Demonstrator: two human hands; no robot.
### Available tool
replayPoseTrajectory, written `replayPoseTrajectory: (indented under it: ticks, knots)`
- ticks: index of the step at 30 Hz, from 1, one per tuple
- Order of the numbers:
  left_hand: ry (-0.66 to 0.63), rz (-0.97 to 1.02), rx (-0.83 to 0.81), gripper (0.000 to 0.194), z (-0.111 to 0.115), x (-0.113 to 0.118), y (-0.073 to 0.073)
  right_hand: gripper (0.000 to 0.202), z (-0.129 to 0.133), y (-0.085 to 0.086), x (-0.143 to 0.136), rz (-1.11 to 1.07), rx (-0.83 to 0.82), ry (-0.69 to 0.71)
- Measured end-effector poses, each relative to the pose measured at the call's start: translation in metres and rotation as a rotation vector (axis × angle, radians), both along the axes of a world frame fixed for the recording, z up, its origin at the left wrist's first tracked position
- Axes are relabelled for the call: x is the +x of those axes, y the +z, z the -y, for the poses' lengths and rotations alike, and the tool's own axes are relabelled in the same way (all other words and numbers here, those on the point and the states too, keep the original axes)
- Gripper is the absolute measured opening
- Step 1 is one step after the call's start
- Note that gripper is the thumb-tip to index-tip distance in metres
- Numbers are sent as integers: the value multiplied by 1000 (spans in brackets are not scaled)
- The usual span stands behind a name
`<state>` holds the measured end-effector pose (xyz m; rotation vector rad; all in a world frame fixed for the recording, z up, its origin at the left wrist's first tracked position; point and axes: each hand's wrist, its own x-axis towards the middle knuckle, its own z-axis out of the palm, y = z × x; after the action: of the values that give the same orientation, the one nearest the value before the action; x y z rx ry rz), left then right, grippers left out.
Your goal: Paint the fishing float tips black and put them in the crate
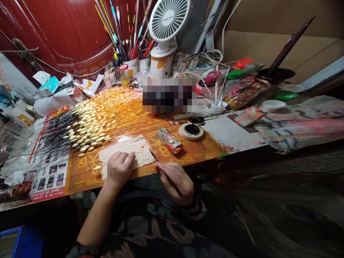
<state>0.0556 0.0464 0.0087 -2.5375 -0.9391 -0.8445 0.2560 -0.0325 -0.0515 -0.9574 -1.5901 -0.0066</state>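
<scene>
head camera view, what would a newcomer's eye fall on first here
Probably the dense spread of thin sticks with pale bulbs, lying across the left and middle of the table. Behind it, near the picture's top, is a white fan. At the front edge, the right hand holds a slim dark brush.

The white fan [169,18] apparently reads "AUX", while the orange sheet [77,175] shows "家电".
</scene>
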Motion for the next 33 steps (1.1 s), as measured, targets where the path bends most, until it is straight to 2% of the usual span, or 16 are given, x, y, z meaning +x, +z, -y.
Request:
replayPoseTrajectory:
  ticks: [10, 23, 33]
  knots:
    - [10, -14, -2, 10, 1, 1, 0, 57, 3, 3, -5, 0, 16, 70]
    - [8, -15, -15, 11, 2, 0, -1, 59, 2, -1, -8, 31, -11, 24]
    - [15, -16, -26, 13, 2, -1, -4, 58, 6, 3, -11, 10, -13, 76]
